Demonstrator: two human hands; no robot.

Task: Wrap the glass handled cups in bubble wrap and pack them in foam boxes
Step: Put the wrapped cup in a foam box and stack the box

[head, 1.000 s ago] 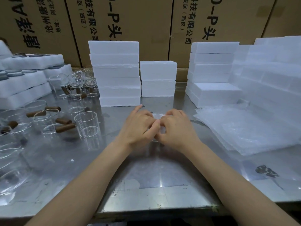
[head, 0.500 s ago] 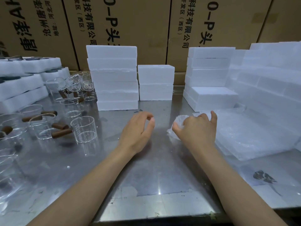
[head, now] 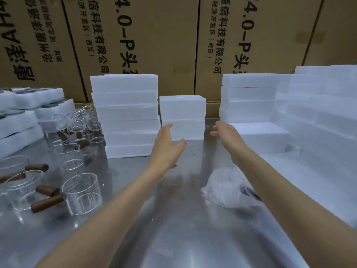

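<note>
Head view: bubble-wrapped cup (head: pixel 227 187) lies on steel table (head: pixel 173 229), beside right forearm. Bare glass cups (head: pixel 82 192) stand at left. Farther out, left hand (head: pixel 168 146) and right hand (head: pixel 225 132) reach, fingers spread, holding nothing, either side of short foam box stack (head: pixel 182 117).

On the metal table (head: pixel 173 229), a short stack of foam boxes (head: pixel 182 118) stands at the back centre, between a taller stack (head: pixel 125 115) on its left and another (head: pixel 249 99) on its right. Glass cups (head: pixel 81 192) sit at the left. A wrapped bundle (head: pixel 226 188) lies near the right forearm, with bubble wrap sheets (head: pixel 313 182) further right. Cardboard cartons (head: pixel 154 35) stand behind everything.
</note>
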